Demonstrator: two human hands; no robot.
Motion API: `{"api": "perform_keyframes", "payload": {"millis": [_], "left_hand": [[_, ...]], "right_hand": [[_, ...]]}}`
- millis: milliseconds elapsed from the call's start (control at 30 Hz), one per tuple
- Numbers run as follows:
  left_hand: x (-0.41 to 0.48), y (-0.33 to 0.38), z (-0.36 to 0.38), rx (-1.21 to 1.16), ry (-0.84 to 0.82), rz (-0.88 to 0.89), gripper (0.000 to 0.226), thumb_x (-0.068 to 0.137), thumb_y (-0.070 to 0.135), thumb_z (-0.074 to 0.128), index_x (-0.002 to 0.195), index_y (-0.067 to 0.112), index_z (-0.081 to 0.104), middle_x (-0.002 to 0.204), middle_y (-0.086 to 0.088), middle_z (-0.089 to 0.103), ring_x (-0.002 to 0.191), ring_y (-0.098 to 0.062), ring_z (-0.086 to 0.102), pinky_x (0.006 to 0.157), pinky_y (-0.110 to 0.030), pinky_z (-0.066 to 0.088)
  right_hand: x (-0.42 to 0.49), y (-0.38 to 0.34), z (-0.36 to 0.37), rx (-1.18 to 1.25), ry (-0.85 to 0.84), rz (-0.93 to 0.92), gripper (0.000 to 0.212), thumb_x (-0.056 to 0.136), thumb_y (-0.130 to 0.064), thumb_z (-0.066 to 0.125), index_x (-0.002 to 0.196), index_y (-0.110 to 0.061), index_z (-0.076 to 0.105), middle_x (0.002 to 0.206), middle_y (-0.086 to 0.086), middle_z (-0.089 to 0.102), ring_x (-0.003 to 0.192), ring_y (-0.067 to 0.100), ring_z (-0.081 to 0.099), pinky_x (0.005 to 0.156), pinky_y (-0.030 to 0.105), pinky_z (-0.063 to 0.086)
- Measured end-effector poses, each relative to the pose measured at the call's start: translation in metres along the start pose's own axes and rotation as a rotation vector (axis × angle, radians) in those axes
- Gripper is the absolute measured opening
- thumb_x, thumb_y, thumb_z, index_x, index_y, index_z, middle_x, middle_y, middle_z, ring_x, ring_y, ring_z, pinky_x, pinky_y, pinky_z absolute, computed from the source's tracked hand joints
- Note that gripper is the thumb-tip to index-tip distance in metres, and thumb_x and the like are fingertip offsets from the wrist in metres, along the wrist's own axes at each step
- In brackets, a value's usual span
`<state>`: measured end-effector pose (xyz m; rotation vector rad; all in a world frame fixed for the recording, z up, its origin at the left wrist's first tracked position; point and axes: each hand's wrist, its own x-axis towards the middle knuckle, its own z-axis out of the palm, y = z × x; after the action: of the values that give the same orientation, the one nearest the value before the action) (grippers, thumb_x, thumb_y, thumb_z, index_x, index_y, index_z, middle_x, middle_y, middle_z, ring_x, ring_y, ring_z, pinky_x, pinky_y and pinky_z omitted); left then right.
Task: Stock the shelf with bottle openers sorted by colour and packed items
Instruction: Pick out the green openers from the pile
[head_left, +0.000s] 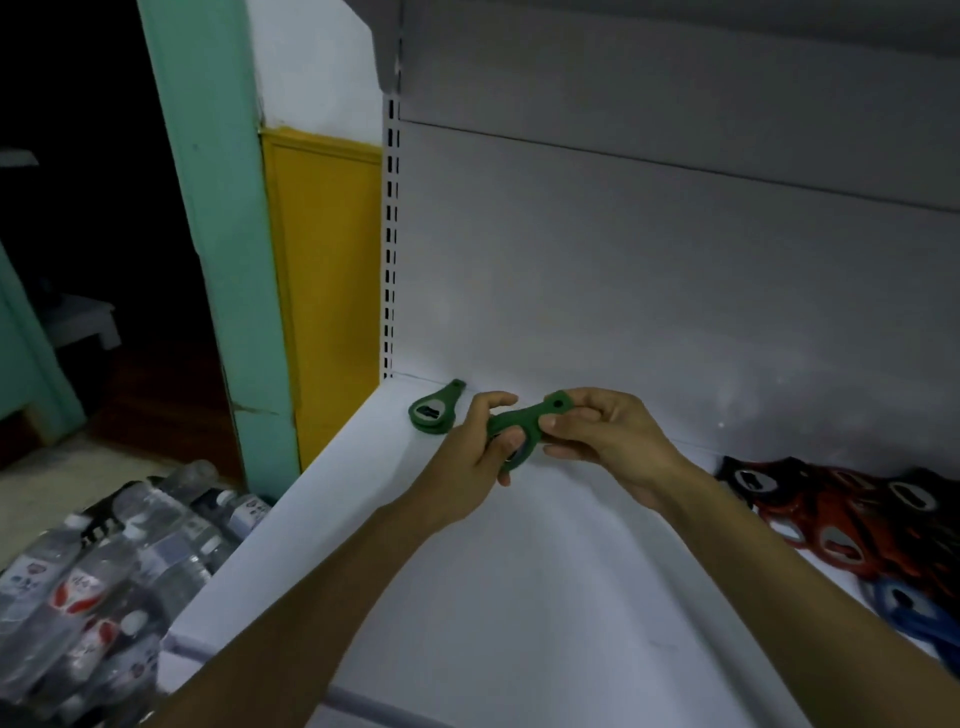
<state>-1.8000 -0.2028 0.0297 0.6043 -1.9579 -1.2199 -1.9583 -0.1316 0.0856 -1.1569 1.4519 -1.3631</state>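
Head view. L hand (470, 449) & R hand (610, 436) meet over the back-left part of the white shelf (493, 597), both on one green opener (522, 415).

L hand: fingers curled round the opener's wide end, thumb across the top. The head is mostly hidden behind the fingers.

R hand: thumb & forefinger pinch the narrow end w/ the hang hole, and the other fingers are curled beneath.

The green opener sits tilted, hole end up & to the right. It is held above the shelf, not resting on it.

A 2nd opener (434, 413), also green, lies flat in the shelf's back-left corner w/ the metal insert up & the handle toward the back panel (623, 286). It is just left of L hand & apart from it. A green rim shows under it; cannot tell if that is another opener.

A pile (831, 525) of red, black & blue openers lies at the shelf's right side, overlapping & unsorted, just right of the R forearm & well apart from the hands.

Wrapped packs of water bottles (104, 571) lie on the floor at lower left, by the shelf's front-left corner.

A slotted upright (390, 234) runs along the back panel's left edge, w/ a yellow panel (322, 260) & a teal frame (218, 208) to its left.
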Motion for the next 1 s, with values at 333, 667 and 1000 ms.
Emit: {"api": "perform_keyframes", "payload": {"millis": [333,667,1000], "left_hand": [[0.005,-0.016,-0.035,0.632,0.476,0.067,0.039,0.095,0.028,0.048,0.129,0.01,0.049,0.127,-0.006,0.055,0.115,-0.022,0.051,0.091,-0.036,0.048],[0.007,-0.045,-0.038,0.991,0.185,-0.194,0.047,0.099,0.02,0.034,0.146,0.018,0.027,0.155,0.002,0.024,0.138,-0.018,0.02,0.103,-0.031,0.032],[0.008,-0.042,-0.037,0.959,0.209,-0.17,0.044,0.099,0.025,0.035,0.142,0.017,0.036,0.151,0.0,0.032,0.133,-0.02,0.027,0.102,-0.03,0.034]], "right_hand": [[0.048,0.01,0.03,-0.255,0.278,-0.22,0.02,0.072,-0.006,0.079,0.086,-0.013,0.066,0.079,-0.001,0.071,0.074,0.013,0.069,0.071,0.022,0.057],[0.072,0.056,0.069,-1.101,0.169,-0.665,0.019,0.086,-0.014,0.066,0.104,-0.006,0.067,0.093,0.011,0.07,0.079,0.028,0.065,0.067,0.038,0.053],[0.068,0.057,0.063,-1.083,0.008,-0.578,0.022,0.091,-0.012,0.061,0.111,-0.012,0.069,0.109,0.008,0.069,0.096,0.027,0.064,0.081,0.041,0.051]]}}
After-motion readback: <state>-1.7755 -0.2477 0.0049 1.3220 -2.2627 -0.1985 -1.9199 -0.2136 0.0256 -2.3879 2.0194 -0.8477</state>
